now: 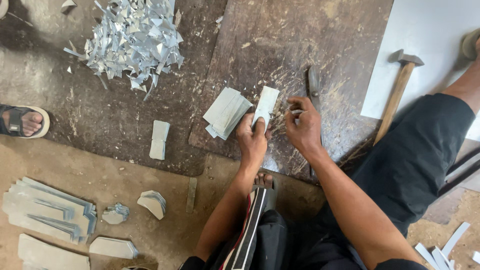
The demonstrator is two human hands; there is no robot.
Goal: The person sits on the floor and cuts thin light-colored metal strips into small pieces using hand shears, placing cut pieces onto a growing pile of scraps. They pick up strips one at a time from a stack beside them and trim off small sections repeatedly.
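I judge the step to be positioning a metal strip (265, 105) on the worn board (280, 60): my left hand (252, 140) pinches its near end, just right of a small stack of blanks (226, 112). My right hand (302, 125), fingers curled together, rests on a dark blade (314, 87); the next move calls for steady alignment.

Soft, even daylight falls on my work, with no hard shadows; only dim shade lies under my arms. The scrap pile (132, 37) and the sheet (430, 55) glare pale. Focus is sharp mid-frame, and the edges bend slightly.
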